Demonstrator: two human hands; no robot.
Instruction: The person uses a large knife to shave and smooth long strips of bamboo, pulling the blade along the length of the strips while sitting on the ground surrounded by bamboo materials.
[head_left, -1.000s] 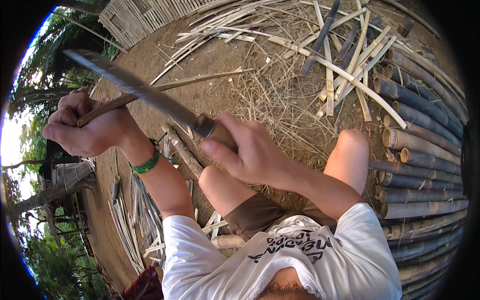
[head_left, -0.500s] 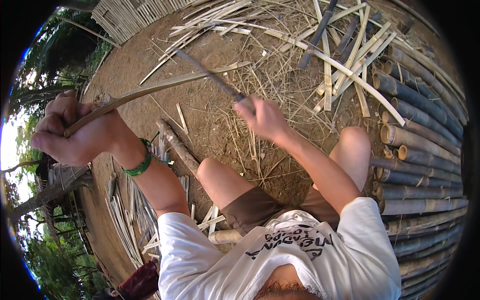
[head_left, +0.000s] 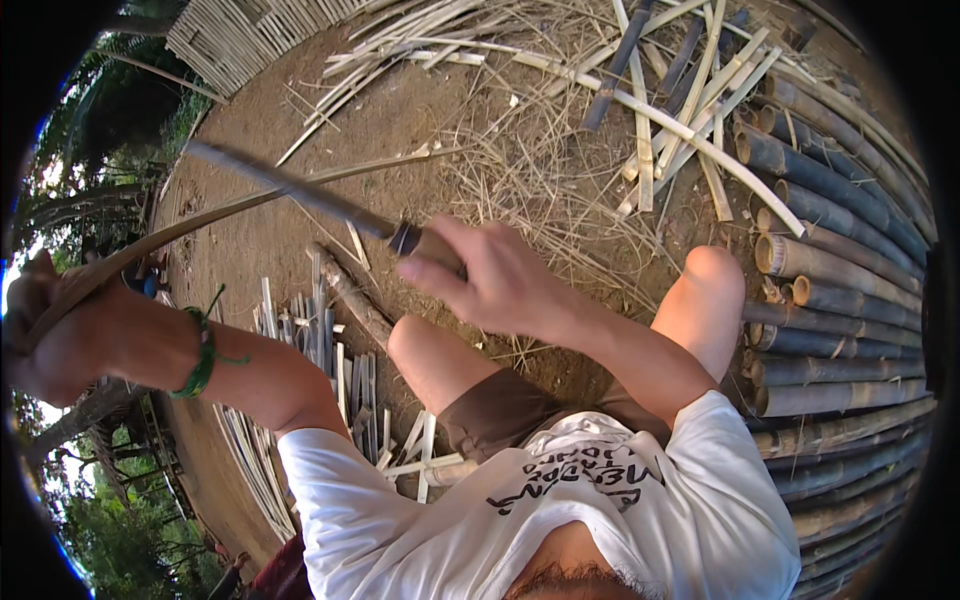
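Observation:
My right hand [head_left: 500,285] grips the wooden handle of a long knife [head_left: 290,192], whose grey blade points up and to the left. The blade lies against a long thin bamboo strip [head_left: 240,205]. My left hand [head_left: 45,335], far out at the left edge, is closed on the near end of that strip, which runs up and right over the dirt. A green cord bracelet [head_left: 203,352] is on my left wrist. My bare knees sit below and to the right of the knife.
Round bamboo poles [head_left: 830,270] are stacked along the right. Split bamboo slats [head_left: 650,110] and dry shavings lie on the dirt ahead. Short cut strips [head_left: 320,350] are piled by my left knee. A woven bamboo panel [head_left: 250,35] lies at the top left.
My left hand has pulled the strip farther left and down toward the frame edge. My right hand has drawn the knife back closer, after having reached away along the strip.

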